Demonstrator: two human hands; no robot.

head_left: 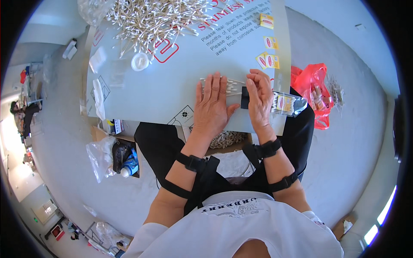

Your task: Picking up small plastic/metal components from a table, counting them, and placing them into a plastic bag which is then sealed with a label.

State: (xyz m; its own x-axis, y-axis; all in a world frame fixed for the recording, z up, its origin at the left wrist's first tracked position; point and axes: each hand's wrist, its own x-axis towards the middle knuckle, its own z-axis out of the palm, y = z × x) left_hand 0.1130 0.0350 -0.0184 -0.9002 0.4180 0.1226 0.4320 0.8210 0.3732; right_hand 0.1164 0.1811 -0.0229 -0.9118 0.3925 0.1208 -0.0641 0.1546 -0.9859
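Observation:
My left hand (211, 101) lies flat, palm down, over a small bunch of cotton swabs (232, 86) near the table's front edge. Its fingers are stretched out side by side, and the thumb points right. My right hand (259, 99) rests on its edge just right of the bunch, fingers loosely curved upward. Against its thumb side stands a black flat piece (245, 98), partly covered by the hand. From beneath the right hand a clear bag of cotton swabs (283, 103) with a yellow label sticks out to the right. How the bag meets the black piece is hidden.
A large heap of loose swabs (155, 21) covers the table's far left. A round white container (140, 62) stands below it. Several yellow cards (271, 60) lie along the right edge. A red plastic bag (316, 90) is beyond that edge. Under the table sits a box of swabs (228, 139).

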